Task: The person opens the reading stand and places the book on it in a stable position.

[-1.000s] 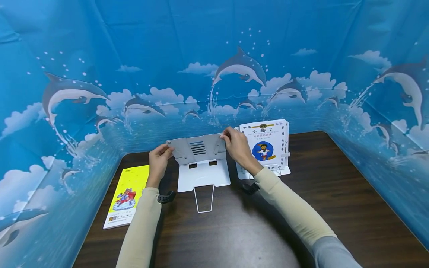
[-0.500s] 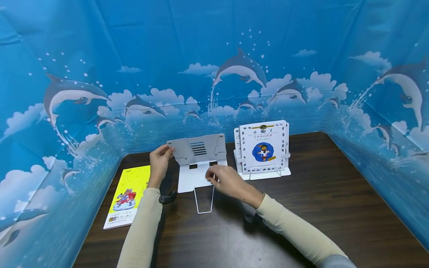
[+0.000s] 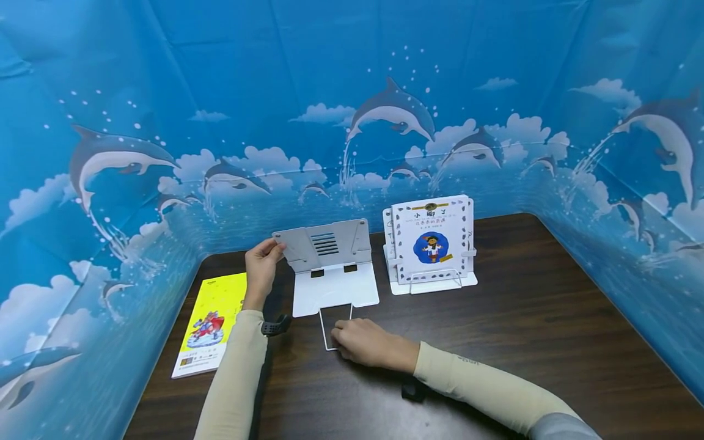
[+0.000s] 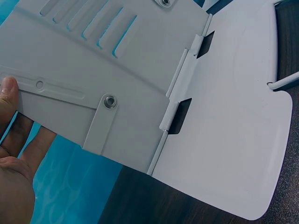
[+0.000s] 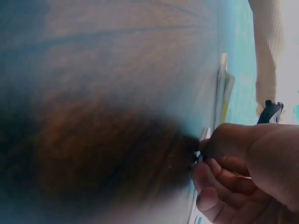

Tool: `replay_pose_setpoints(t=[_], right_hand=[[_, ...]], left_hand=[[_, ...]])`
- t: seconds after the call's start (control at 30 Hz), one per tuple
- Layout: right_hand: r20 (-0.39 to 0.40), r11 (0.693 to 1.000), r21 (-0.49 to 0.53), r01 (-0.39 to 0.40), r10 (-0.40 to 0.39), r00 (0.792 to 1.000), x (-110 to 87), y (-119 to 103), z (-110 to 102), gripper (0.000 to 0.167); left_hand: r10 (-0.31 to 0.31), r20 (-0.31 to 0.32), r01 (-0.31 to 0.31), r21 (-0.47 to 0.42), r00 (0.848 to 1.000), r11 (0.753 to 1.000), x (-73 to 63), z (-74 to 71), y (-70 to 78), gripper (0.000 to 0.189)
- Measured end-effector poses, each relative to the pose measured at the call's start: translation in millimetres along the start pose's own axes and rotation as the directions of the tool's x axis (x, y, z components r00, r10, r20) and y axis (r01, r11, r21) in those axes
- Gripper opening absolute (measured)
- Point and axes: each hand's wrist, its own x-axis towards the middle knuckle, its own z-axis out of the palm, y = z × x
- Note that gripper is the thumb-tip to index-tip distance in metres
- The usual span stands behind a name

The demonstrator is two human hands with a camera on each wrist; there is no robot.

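Note:
A white metal book stand (image 3: 335, 287) sits unfolded on the table, its slotted back panel (image 4: 93, 60) tilted up from the flat base plate (image 4: 224, 112). My left hand (image 3: 261, 272) pinches the panel's upper left corner, thumb on the near face and fingers behind. A white wire loop (image 3: 324, 330) extends from the base's front edge toward me. Fingers curled, my right hand (image 3: 365, 345) pinches the loop's right front corner low over the table, hiding that corner. In the right wrist view, thumb and fingertips of the right hand (image 5: 233, 172) meet at the thin white wire.
Right of the stand, a second white book stand (image 3: 472, 281) holds upright a white picture book (image 3: 431, 244) with a blue round picture. A yellow book (image 3: 220, 305) lies flat beside my left forearm. Blue dolphin-print cloth (image 3: 308, 73) walls the dark wooden table (image 3: 522, 318).
My right hand has left the back panel's upper right corner and come down toward me to the wire loop, which it now pinches. The left hand stays at the panel's left corner.

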Motion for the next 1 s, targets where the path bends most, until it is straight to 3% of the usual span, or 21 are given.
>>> replay_pose_setpoints(t=[0.23,0.33,0.53,0.63,0.77,0.87,1.0], right_hand=[[0.016,0.999,0.047,0.012,-0.013,1.0,2.6,5.1,-2.2,0.011],[0.046,0.994,0.113,-0.005,-0.001,0.999,6.1,9.7,-7.5,0.012],[0.062,0.94,0.333,-0.072,0.054,0.997,11.9,20.0,-31.6,0.011],[0.012,0.914,0.399,-0.07,0.071,0.997,13.6,25.5,-40.7,0.011],[-0.116,0.911,0.409,-0.058,0.115,0.987,15.8,32.9,-45.8,0.008],[-0.216,0.905,0.418,-0.075,0.179,0.96,17.8,38.8,-44.3,0.004],[-0.319,0.888,0.447,-0.109,0.272,0.908,21.8,46.6,-36.1,0.007]], left_hand=[[-0.015,0.009,0.015,0.009,1.0,1.0,1.1,-0.7,-1.5,0.027],[-0.018,0.01,0.018,0.018,1.0,1.0,1.1,-0.9,-2.1,0.027],[-0.01,0.012,0.01,0.023,1.0,1.0,0.3,-1.9,-1.9,0.026],[-0.01,0.014,0.009,0.031,1.0,0.999,0.1,-2.2,-1.5,0.026],[-0.01,0.017,0.01,0.035,1.0,0.999,0.5,-2.1,-1.9,0.026],[-0.008,0.02,0.007,0.036,1.0,0.999,0.8,-2.2,-2.4,0.026],[-0.006,0.024,0.005,0.039,1.0,0.999,0.6,-2.6,-3.1,0.027]])
